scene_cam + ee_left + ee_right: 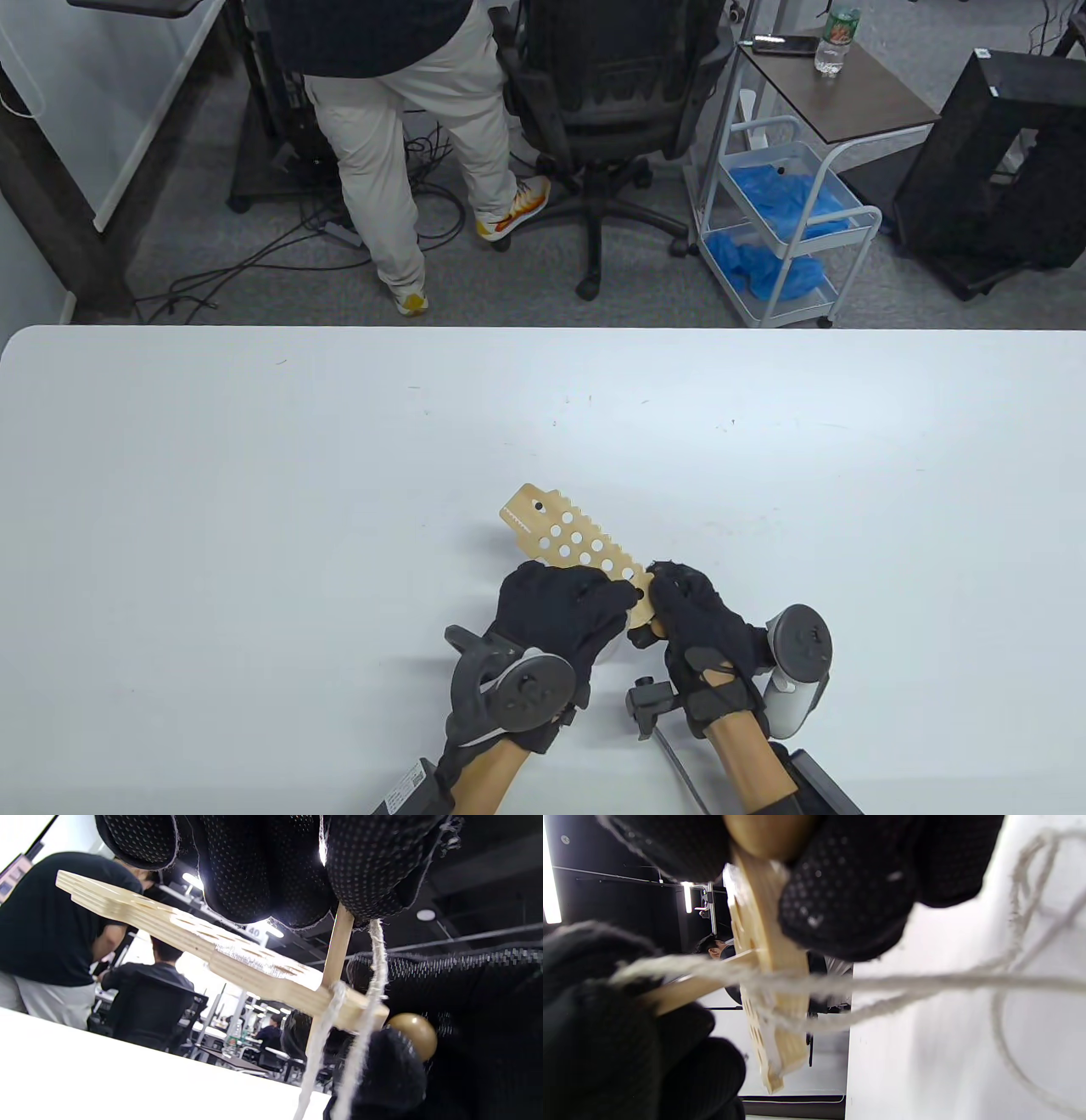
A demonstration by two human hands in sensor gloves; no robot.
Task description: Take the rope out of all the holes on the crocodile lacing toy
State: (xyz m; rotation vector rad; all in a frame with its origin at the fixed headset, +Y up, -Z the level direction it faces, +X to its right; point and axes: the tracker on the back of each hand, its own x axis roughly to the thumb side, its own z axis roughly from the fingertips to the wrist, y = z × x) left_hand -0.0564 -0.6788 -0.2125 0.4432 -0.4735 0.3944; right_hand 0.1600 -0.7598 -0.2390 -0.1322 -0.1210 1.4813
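Both hands meet at the near end of the crocodile lacing toy (577, 543). Left hand (556, 611) has its fingers curled on a thin wooden needle stick (338, 946) with the rope (375, 984) beside it; right hand (691, 615) pinches the board's tail end near a round wooden bead (418, 1033). To finish this hole cleanly, the stick probably wants drawing straight through while the board stays steady, so the slack doesn't snag. Beyond the hands, the toy's head points away, raised off the white table (254, 475).

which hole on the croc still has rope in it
Only the tail-end hole between the two hands, where the wooden needle and rope pass the crocodile board; the others show empty.
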